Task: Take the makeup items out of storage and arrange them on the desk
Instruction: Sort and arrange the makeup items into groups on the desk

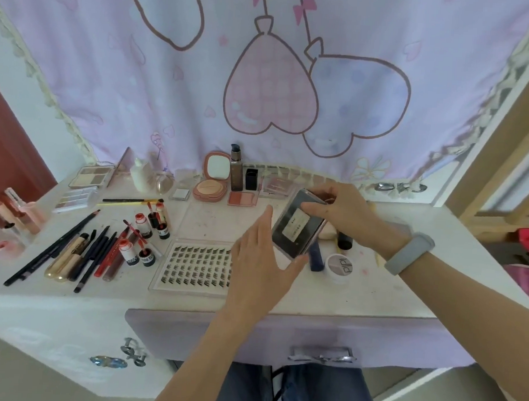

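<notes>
Right hand (338,209) fingers pinch dark palette (297,229); left hand (262,261) flat, supporting; label unreadable.

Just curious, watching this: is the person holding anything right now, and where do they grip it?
Yes. The right hand grips a dark flat case by its upper end; the left hand, fingers straight, touches its lower corner.

Pink balloon curtain (271,88); grey wristband (408,253)

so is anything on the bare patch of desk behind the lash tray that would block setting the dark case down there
Nothing visible. The dark case, held in both hands, hangs just right of that bare patch of desk, behind the lash tray. The blush pan and compact sit further back.
</notes>
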The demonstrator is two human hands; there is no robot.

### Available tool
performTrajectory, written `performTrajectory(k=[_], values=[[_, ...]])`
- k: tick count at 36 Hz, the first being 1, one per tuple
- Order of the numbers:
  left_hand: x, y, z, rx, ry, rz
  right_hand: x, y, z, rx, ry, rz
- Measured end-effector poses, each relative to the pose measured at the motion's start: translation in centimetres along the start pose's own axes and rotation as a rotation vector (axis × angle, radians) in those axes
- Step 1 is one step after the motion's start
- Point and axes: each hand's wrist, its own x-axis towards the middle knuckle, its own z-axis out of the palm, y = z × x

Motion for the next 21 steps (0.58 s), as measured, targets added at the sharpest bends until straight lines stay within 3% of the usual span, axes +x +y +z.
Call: performTrajectory(k=[3, 7, 9, 11, 13, 15, 21], values=[[1.0, 1.3, 0.0, -0.15, -0.052, 0.002, -1.2, -1.1, 0.2, 0.07, 0.026, 0.015], [1.8, 2.1, 0.1, -0.387, -0.006, 0.005, -2.5, -2.8, -0.1, 0.24, 0.056, 0.057], [2.1, 2.1, -0.2, -0.677, -0.016, -0.083, -3.0, -3.5, -0.6, 0.359, 0.013, 0.06], [2.6, 2.0, -0.5, -1.07, -0.054, -0.284, -3.4, -3.6, -0.9, 0.435, -0.006, 0.057], [3.3, 1.9, -0.6, -1.427, -0.09, -0.484, -3.7, -3.2, -1.0, 0.331, 0.012, 0.032], [3.8, 1.9, -1.0, -1.623, -0.109, -0.596, -3.9, -2.4, -0.6, 0.17, -0.006, -0.003], [4.9, 2.0, -1.9, -1.744, -0.171, -0.561, -4.2, -1.2, 0.7, -0.209, -0.134, -0.273]])
